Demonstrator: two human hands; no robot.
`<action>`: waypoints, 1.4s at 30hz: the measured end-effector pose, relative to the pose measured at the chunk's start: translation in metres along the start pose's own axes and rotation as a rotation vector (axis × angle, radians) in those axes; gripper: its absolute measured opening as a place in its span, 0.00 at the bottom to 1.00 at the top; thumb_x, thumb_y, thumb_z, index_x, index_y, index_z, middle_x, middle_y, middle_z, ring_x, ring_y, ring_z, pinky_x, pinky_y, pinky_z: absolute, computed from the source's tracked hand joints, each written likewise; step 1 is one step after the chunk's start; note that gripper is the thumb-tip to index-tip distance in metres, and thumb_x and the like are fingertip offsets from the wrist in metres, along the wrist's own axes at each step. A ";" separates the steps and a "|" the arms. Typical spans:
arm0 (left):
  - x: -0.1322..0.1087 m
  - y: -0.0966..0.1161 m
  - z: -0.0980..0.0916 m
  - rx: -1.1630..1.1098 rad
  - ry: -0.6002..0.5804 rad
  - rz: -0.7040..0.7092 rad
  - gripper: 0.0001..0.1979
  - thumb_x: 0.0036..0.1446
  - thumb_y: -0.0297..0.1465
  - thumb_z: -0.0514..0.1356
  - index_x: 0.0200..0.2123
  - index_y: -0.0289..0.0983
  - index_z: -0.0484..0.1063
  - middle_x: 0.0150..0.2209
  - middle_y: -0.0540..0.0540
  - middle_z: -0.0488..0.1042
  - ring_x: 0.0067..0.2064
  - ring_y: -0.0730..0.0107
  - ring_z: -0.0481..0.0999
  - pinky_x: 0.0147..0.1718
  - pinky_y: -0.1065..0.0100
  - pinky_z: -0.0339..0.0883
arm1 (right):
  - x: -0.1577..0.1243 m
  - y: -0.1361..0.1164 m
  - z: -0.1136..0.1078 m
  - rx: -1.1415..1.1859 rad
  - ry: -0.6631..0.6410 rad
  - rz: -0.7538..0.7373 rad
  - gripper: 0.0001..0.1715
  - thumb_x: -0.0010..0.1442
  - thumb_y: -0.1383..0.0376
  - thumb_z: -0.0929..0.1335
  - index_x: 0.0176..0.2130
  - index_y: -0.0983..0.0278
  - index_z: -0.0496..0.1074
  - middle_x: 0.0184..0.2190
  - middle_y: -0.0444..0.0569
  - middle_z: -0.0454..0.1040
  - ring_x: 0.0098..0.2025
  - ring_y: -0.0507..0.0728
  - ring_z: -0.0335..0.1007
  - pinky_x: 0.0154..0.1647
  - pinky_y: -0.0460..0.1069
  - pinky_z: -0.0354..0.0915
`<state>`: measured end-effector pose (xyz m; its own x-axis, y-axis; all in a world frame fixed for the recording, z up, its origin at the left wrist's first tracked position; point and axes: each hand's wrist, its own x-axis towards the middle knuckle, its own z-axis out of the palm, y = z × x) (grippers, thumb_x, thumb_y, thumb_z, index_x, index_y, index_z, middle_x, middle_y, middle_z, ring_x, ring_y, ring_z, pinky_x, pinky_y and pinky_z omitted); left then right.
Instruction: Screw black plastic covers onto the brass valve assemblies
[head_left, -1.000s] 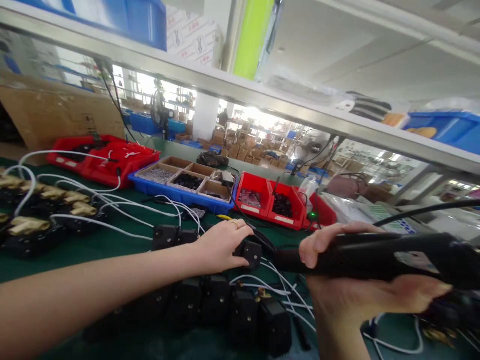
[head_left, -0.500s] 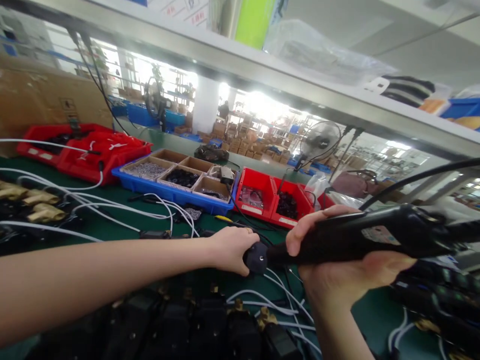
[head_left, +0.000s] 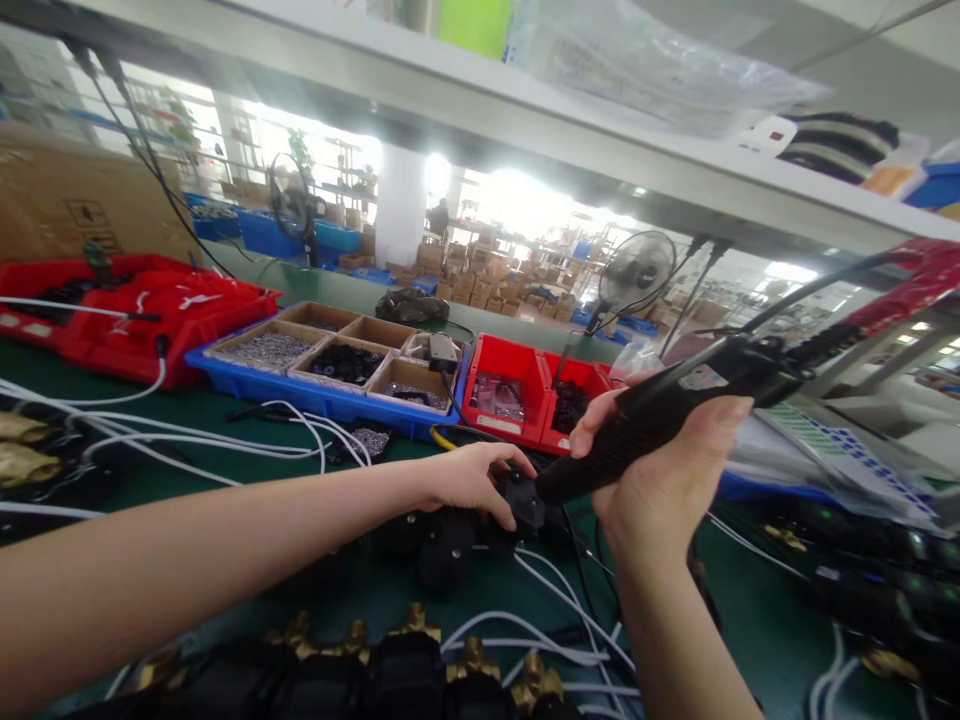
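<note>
My right hand [head_left: 660,470] is wrapped round the body of a black electric screwdriver [head_left: 652,420], whose front end slants down to the left. That end meets a small black plastic part [head_left: 527,503] with a screw hole or screw in its face. My left hand [head_left: 476,480] grips this part between thumb and fingers. Other round black parts [head_left: 442,550] lie on the green table just below my left wrist. Closer to me stand several black housings with brass fittings [head_left: 472,660]. The screwdriver's tip is hidden against the part.
A blue tray [head_left: 330,400] with cardboard compartments of small parts stands behind my left arm. Red bins [head_left: 510,425] stand beside it, and more red bins [head_left: 172,340] at the left. White cables [head_left: 540,640] trail across the table. A shelf [head_left: 450,95] runs overhead.
The screwdriver has tilted, its front end lower and its rear end higher. My left hand has shifted slightly, still with the black part. The view has moved, showing more table on the right.
</note>
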<state>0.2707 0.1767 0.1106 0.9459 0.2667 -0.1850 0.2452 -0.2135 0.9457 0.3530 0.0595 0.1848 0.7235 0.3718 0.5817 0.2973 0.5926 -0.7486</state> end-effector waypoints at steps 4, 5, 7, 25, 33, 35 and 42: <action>0.000 0.001 0.002 -0.175 0.017 -0.039 0.22 0.41 0.34 0.69 0.43 0.38 0.76 0.37 0.47 0.75 0.35 0.67 0.74 0.29 0.68 0.69 | 0.002 0.000 0.000 -0.024 -0.004 0.009 0.36 0.54 0.33 0.62 0.33 0.63 0.64 0.15 0.41 0.66 0.12 0.52 0.58 0.10 0.45 0.54; 0.000 0.001 0.003 -0.186 0.034 -0.041 0.20 0.45 0.34 0.67 0.43 0.37 0.76 0.37 0.47 0.76 0.35 0.67 0.74 0.28 0.68 0.69 | 0.002 0.000 -0.001 -0.031 -0.003 0.015 0.36 0.54 0.33 0.62 0.34 0.63 0.64 0.15 0.41 0.66 0.12 0.52 0.59 0.11 0.45 0.54; -0.001 0.001 0.005 -0.203 0.070 -0.050 0.18 0.47 0.32 0.63 0.44 0.36 0.77 0.37 0.46 0.77 0.34 0.67 0.75 0.27 0.69 0.69 | 0.004 0.000 -0.002 -0.043 -0.011 0.022 0.37 0.55 0.33 0.61 0.34 0.64 0.65 0.16 0.42 0.67 0.12 0.52 0.59 0.11 0.45 0.55; -0.002 -0.003 0.009 -0.319 0.149 -0.072 0.16 0.41 0.28 0.66 0.37 0.33 0.81 0.35 0.44 0.80 0.30 0.71 0.74 0.21 0.74 0.64 | 0.014 0.008 0.012 -0.014 0.010 -0.034 0.38 0.52 0.30 0.60 0.29 0.62 0.63 0.14 0.40 0.62 0.12 0.53 0.58 0.09 0.46 0.52; -0.003 0.000 0.009 -0.320 0.144 -0.074 0.15 0.42 0.26 0.65 0.38 0.32 0.81 0.35 0.44 0.79 0.29 0.72 0.73 0.20 0.75 0.64 | 0.013 0.008 0.013 -0.019 0.007 -0.021 0.39 0.52 0.29 0.60 0.29 0.62 0.62 0.13 0.39 0.61 0.11 0.52 0.57 0.09 0.45 0.50; -0.004 0.001 0.009 -0.320 0.145 -0.075 0.15 0.43 0.26 0.65 0.38 0.32 0.81 0.35 0.44 0.80 0.29 0.72 0.73 0.20 0.75 0.64 | 0.013 0.009 0.013 -0.015 0.005 -0.038 0.39 0.52 0.30 0.60 0.29 0.63 0.63 0.13 0.39 0.61 0.11 0.52 0.57 0.09 0.45 0.50; -0.005 0.002 0.009 -0.331 0.164 -0.081 0.13 0.44 0.23 0.66 0.37 0.32 0.81 0.36 0.44 0.81 0.30 0.72 0.74 0.23 0.75 0.65 | 0.026 0.020 0.010 0.031 -0.057 0.012 0.40 0.52 0.29 0.60 0.30 0.62 0.64 0.13 0.41 0.64 0.11 0.53 0.57 0.10 0.45 0.53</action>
<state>0.2682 0.1666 0.1111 0.8729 0.4231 -0.2431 0.2105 0.1230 0.9698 0.3715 0.0883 0.1878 0.6902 0.4187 0.5902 0.2684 0.6093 -0.7462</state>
